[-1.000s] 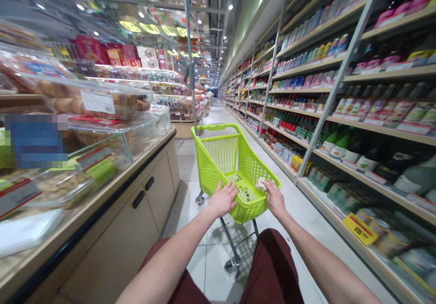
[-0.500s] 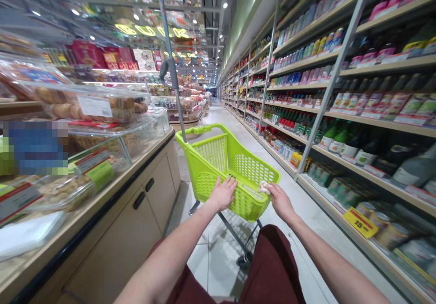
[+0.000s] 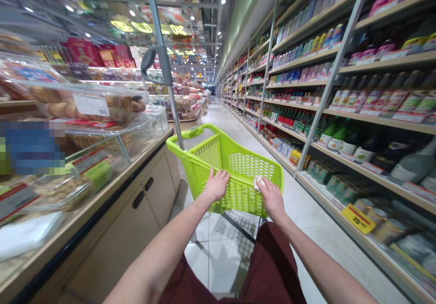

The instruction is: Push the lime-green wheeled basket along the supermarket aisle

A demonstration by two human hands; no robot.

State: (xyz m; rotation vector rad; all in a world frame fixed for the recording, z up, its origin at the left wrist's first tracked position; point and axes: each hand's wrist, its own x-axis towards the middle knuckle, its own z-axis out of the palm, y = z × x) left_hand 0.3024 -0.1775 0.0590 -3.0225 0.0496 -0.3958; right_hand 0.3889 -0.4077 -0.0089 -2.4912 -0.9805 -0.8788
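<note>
Head view: left hand (image 3: 218,185) open, fingers spread, resting on the near rim of a lime-green moulded-plastic shopping cart (image 3: 204,170) with lattice-perforated walls. Right hand (image 3: 273,199) on the same rim, fingers closed on a small crumpled off-white object (image 3: 258,183), its material and identity hard to make out. Both bare forearms reaching forward from the lower corners, cut off by the frame. Dark maroon shorts (image 3: 269,267) at the bottom edge, also cut off. Dark metal cart frame (image 3: 238,226) mostly hidden beneath the basket, on pale glossy floor tiles (image 3: 218,263). Slim grey metal pole (image 3: 165,95) with a curved dark top rising from the cart's far corner. To the left, a glass-topped counter (image 3: 98,149) over beige cabinet doors (image 3: 112,236) with black bar pulls, holding clear plastic tubs of baked goods (image 3: 91,106), motion-blurred. Rectangular pixelated patch (image 3: 32,147) obscuring part of the display. To the right, tall shelving (image 3: 340,136) on metal uprights, packed with bottles and cans, labels unreadable. Yellow price tag (image 3: 358,218) on the lower shelf edge.
</note>
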